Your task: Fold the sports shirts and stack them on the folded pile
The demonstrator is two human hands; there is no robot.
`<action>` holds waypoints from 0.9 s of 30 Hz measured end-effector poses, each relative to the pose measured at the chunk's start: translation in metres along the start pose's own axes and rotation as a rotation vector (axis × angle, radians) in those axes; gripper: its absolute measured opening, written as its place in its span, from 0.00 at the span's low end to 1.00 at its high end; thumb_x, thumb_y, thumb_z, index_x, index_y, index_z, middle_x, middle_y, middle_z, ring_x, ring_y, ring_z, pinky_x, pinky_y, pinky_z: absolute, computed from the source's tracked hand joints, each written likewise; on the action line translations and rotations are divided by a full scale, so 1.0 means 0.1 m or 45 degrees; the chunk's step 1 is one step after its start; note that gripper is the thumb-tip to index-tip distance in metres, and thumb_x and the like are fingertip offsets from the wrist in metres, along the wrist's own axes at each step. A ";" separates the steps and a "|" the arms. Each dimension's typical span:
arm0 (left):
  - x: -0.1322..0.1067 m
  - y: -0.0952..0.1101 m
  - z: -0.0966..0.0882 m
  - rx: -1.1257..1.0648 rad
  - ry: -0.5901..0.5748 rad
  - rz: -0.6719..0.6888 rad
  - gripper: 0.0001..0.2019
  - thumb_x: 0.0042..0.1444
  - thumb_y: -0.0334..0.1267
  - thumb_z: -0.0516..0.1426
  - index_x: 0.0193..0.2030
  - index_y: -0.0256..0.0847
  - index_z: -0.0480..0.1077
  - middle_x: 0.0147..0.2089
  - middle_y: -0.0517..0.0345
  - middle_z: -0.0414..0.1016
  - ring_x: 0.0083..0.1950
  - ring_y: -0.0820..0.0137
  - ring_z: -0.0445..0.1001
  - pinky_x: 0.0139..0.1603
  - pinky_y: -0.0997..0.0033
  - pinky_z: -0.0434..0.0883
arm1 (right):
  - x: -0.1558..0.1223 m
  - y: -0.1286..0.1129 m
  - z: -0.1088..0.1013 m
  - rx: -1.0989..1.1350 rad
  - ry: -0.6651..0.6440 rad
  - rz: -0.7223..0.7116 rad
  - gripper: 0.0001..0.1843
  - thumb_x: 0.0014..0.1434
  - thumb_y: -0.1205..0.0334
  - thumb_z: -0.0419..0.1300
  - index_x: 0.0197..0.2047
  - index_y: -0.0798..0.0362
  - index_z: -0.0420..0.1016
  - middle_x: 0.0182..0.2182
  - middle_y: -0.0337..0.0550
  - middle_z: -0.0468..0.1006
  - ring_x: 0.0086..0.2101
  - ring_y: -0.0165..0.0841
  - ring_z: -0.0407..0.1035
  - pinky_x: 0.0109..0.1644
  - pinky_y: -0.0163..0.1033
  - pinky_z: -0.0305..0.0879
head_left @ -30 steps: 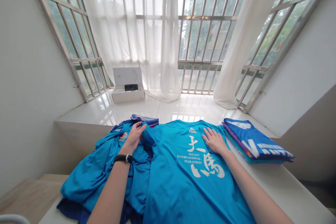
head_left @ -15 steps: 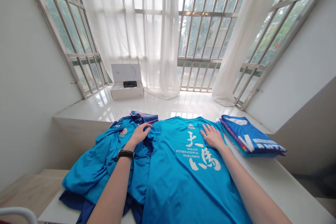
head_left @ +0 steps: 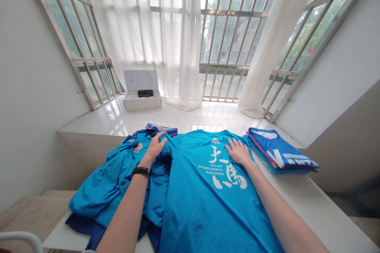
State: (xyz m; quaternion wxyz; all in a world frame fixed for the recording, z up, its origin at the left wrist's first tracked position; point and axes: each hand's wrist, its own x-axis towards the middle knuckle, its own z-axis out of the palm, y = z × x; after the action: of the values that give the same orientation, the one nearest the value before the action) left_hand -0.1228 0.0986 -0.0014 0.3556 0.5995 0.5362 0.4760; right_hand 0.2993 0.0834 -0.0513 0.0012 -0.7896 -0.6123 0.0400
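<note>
On the white table (head_left: 299, 197) in front of the window, the teal shirt (head_left: 187, 209) lies spread with its collar at the far end and its white lettering (head_left: 211, 169) facing up. It sits between a loose heap of garments (head_left: 99, 184) on the left and a folded stack (head_left: 283, 149) on the right. The right hand (head_left: 238, 152) rests palm down on the upper chest, beside the lettering; its fingers are extended, slightly apart, and clamped on nothing. The left hand (head_left: 155, 147) is at the near-side sleeve (head_left: 171, 145), next to the heap. Its thumb and index finger appear separated, but whether any fabric is pinched beneath the hand cannot be told. The step in hand is judged to be spreading and flattening the shirt. The next move calls for light, even pressure from the right palm to prevent slip, and for the left fingers to take the sleeve alone, without catching the adjacent heap. The thin fabric will probably crease if pulled unevenly. Minor wrinkles are visible across the lower body.
</note>
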 end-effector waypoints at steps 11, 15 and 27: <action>0.01 -0.12 0.00 -0.126 -0.203 -0.063 0.42 0.45 0.33 0.59 0.70 0.36 0.56 0.55 0.45 0.76 0.52 0.58 0.77 0.54 0.60 0.73 | -0.02 -0.01 0.00 0.035 0.068 0.010 0.36 0.68 0.40 0.38 0.74 0.43 0.49 0.73 0.40 0.48 0.70 0.45 0.41 0.71 0.56 0.39; 0.06 -0.10 0.00 -0.269 -0.083 -0.022 0.36 0.48 0.37 0.59 0.67 0.34 0.59 0.52 0.44 0.77 0.49 0.61 0.78 0.52 0.61 0.74 | -0.02 0.00 0.00 0.038 0.076 0.004 0.36 0.68 0.39 0.38 0.74 0.44 0.50 0.73 0.41 0.49 0.70 0.45 0.42 0.71 0.56 0.39; -0.07 -0.07 -0.07 0.925 -0.066 -0.132 0.14 0.61 0.43 0.54 0.47 0.39 0.72 0.39 0.47 0.81 0.45 0.57 0.79 0.43 0.66 0.70 | -0.04 0.04 -0.02 0.050 0.071 -0.020 0.36 0.68 0.39 0.39 0.73 0.45 0.52 0.73 0.41 0.51 0.70 0.44 0.43 0.71 0.54 0.40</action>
State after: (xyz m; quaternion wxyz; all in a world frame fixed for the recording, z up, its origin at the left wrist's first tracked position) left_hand -0.1314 0.0926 -0.0069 0.1566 0.6706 0.6907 0.2208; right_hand 0.3022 0.0781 -0.0492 0.0342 -0.7854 -0.6173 0.0300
